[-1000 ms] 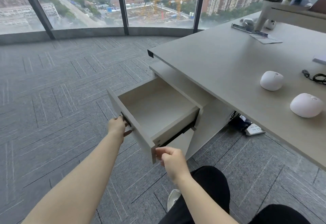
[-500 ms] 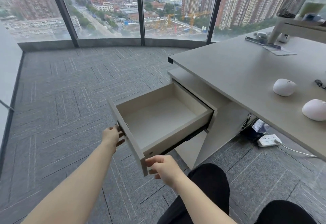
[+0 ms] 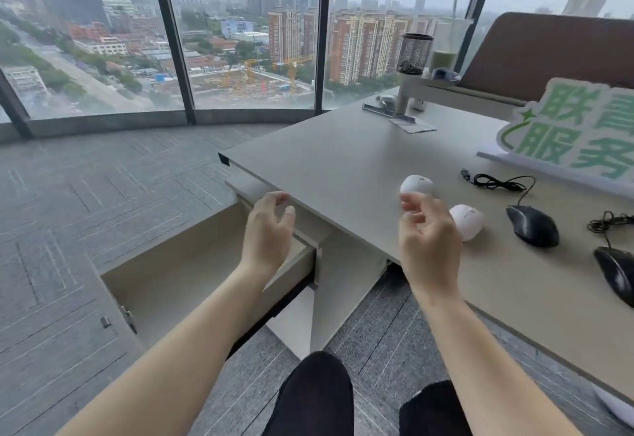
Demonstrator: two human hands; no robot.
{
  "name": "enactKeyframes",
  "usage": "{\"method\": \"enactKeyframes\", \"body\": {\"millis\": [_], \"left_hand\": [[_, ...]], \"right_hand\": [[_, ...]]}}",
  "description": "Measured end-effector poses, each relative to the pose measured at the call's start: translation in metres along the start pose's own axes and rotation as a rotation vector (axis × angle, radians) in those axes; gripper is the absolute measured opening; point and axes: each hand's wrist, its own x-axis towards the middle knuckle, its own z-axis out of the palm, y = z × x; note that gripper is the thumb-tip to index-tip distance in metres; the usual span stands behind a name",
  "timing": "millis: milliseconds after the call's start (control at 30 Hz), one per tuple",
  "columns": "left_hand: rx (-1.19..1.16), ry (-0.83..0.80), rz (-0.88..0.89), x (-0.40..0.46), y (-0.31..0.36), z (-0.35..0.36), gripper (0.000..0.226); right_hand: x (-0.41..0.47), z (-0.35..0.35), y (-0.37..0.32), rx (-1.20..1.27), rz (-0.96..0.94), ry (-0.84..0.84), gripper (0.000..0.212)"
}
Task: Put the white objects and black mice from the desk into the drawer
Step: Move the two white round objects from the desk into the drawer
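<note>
Drawer (image 3: 192, 274) pulled out at left, empty; left hand (image 3: 267, 233) and right hand (image 3: 429, 240) loosely curled, holding nothing; two white objects (image 3: 417, 184) near desk (image 3: 343, 168) edge; black mice (image 3: 531, 225) right, long axes running near-far.

White desk sign (image 3: 569, 133) with green Chinese characters 联, 服务 (right edge cut off), nothing else legible

I see tall windows (image 3: 240, 41) with dark frames, looking over a hazy city. Grey patterned carpet (image 3: 85, 195) covers the floor. A brown chair (image 3: 549, 55) stands behind.
</note>
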Motion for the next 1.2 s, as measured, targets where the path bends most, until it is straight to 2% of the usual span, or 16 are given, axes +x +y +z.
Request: {"method": "enactKeyframes", "body": {"millis": [67, 200, 267, 367, 467, 567, 667, 800, 900, 967, 1067, 1133, 1200], "left_hand": [[0.004, -0.157, 0.080, 0.007, 0.037, 0.049, 0.036], [0.114, -0.415, 0.154, 0.024, 0.083, 0.140, 0.049], [0.197, -0.501, 0.143, 0.032, 0.091, 0.175, 0.056], [0.341, -0.547, 0.150, 0.045, 0.091, 0.210, 0.060], [0.447, -0.489, 0.193, 0.054, 0.087, 0.228, 0.059], [0.447, -0.390, 0.243, 0.059, 0.086, 0.238, 0.048], [0.424, -0.327, 0.247, 0.056, 0.087, 0.237, 0.040], [0.221, -0.303, 0.223, 0.041, 0.081, 0.208, 0.048], [0.050, -0.140, 0.221, 0.035, 0.062, 0.156, 0.047], [0.013, -0.003, 0.185, 0.038, 0.039, 0.114, 0.049], [0.096, 0.154, 0.017, 0.049, -0.020, 0.048, 0.046], [0.173, 0.158, -0.182, 0.051, -0.065, 0.013, 0.045], [0.277, 0.127, -0.375, 0.050, -0.109, -0.014, 0.044]], "right_hand": [[0.038, -0.022, 0.026, -0.250, 0.004, 0.060, 0.036], [0.080, -0.037, 0.077, -0.645, 0.178, -0.185, 0.058], [0.083, -0.039, 0.094, -0.693, 0.239, -0.253, 0.061], [0.084, -0.037, 0.103, -0.708, 0.207, -0.221, 0.059], [0.083, -0.034, 0.107, -0.776, 0.129, -0.159, 0.049], [0.083, -0.037, 0.113, -0.745, 0.078, -0.075, 0.035], [0.082, -0.039, 0.118, -0.703, 0.051, -0.029, 0.035], [0.079, -0.052, 0.115, -0.410, -0.011, 0.056, 0.035], [0.068, -0.061, 0.093, -0.198, -0.047, 0.076, 0.035], [0.050, -0.051, 0.064, -0.092, -0.085, 0.002, 0.036], [0.013, 0.003, 0.018, 0.023, -0.216, -0.247, 0.036], [-0.009, 0.053, 0.001, 0.035, -0.257, -0.445, 0.034], [-0.027, 0.104, -0.004, 0.007, -0.185, -0.613, 0.031]]}}
